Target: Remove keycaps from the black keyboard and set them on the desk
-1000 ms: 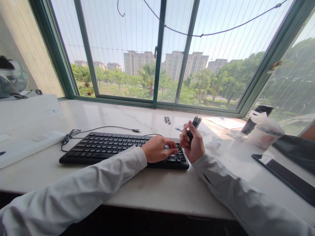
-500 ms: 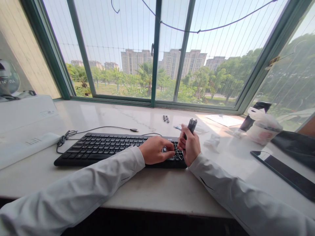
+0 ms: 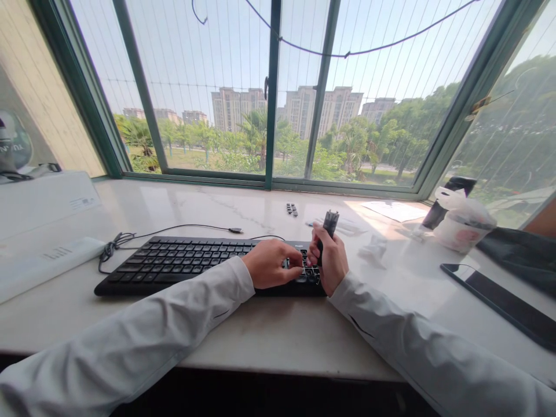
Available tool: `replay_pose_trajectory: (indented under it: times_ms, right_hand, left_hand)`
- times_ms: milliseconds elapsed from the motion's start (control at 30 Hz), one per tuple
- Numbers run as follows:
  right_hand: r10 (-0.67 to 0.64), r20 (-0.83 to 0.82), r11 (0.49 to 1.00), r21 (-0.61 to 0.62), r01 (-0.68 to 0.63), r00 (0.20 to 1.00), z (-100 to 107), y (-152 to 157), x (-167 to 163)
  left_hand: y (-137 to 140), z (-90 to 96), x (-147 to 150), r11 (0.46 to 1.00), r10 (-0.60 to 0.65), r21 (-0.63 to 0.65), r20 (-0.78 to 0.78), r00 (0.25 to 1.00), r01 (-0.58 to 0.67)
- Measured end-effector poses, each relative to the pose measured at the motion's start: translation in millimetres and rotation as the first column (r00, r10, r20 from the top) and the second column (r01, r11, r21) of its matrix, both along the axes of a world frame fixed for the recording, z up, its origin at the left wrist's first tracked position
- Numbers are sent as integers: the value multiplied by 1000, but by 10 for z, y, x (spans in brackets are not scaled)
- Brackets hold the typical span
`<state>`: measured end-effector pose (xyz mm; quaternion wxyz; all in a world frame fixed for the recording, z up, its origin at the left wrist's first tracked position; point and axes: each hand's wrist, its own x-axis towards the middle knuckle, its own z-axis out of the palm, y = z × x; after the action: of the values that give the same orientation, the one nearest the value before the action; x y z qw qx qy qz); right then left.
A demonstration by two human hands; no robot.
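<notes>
A black wired keyboard [image 3: 186, 263] lies on the pale stone counter. My right hand [image 3: 332, 263] is wrapped round a keycap puller [image 3: 330, 222] with a black handle, held upright over the number pad. Its thin wire ends reach down to the keys, partly hidden by the fingers. At the number pad's left side, my left hand [image 3: 269, 264] rests on the keyboard, fingers bent, with a gap between thumb and forefinger. Nothing shows between them. Behind the keyboard sits a small group of loose keycaps [image 3: 292, 209].
The keyboard's cable [image 3: 186, 226] lies behind it, its plug pointing right. On the right are a phone [image 3: 499, 304], a lidded cup in a plastic bag [image 3: 464, 229], crumpled plastic [image 3: 372, 250] and a paper sheet [image 3: 395, 211]. A white box [image 3: 47, 194] stands left.
My right hand and the puller have shifted slightly left over the number pad. My left hand has stayed almost in place. The view has turned a little.
</notes>
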<state>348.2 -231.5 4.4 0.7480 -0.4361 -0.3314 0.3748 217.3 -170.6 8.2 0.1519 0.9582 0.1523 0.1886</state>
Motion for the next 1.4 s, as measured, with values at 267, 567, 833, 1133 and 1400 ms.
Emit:
replay_pose_trajectory:
  times_ms: [267,567,833,1133,1400]
  right_hand:
    - [6,-99,998,-60,-12,995,-26,-45,-46]
    - [106,2,994,32,-106,994,-70,-58,-43]
    - [14,223,996,85,-33,975,-172,-119,-97]
    - [-52,482,991,132,-13,875,-252,-184,-56]
    - [-91,569,976,215,-40,818,-213,-281,-80]
  left_hand:
    - [-2,71,-27,998,28,-51,9,1000,-28]
    - [-56,21,4,996,-26,-89,14,1000,27]
    - [-143,-36,77,963,181,-200,-10,984,-179]
    - [-137,-50,89,953,217,-213,-11,976,-215]
    - [-119,-64,67,957,191,-227,29,981,-180]
